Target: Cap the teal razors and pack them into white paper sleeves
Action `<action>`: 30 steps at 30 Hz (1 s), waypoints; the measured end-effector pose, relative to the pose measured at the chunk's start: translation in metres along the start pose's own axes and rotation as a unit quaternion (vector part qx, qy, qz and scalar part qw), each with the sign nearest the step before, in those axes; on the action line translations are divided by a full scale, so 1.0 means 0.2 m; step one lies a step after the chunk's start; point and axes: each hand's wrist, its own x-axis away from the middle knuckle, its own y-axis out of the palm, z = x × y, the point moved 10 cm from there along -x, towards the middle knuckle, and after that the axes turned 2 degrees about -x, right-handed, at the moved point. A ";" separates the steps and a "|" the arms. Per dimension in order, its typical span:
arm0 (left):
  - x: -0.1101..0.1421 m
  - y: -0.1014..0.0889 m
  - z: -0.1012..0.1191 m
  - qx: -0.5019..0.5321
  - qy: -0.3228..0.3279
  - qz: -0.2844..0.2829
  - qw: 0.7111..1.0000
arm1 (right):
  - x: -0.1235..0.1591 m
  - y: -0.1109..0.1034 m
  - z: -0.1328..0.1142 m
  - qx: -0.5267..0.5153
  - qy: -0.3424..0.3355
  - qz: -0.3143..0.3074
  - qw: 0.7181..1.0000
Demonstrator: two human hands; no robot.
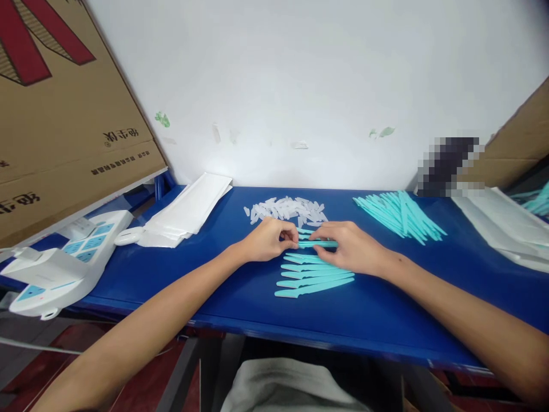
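Note:
Over the middle of the blue table, a turquoise eyebrow razor (319,244) lies level between my two hands. My right hand (354,246) pinches its handle between thumb and fingers. At its left end, the fingertips of my left hand (270,237) are closed; whether a small cover is also between them is hidden. Just below my hands, several more eyebrow razors (319,281) lie side by side in a row, with another partly visible behind the held one. A heap of small translucent plastic blade covers (289,210) sits beyond my left hand.
A pile of turquoise razors (401,214) lies at the back right. White packets (193,209) rest at the left, beside a white power strip (92,246) with plugged-in adapters. More white bags (506,223) lie at the right. A cardboard box (77,114) and white wall (295,86) border the table.

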 end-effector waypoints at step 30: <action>0.06 -0.26 -0.23 -0.385 -0.017 -0.049 0.921 | 0.05 0.01 -0.03 0.044 0.048 -0.168 0.984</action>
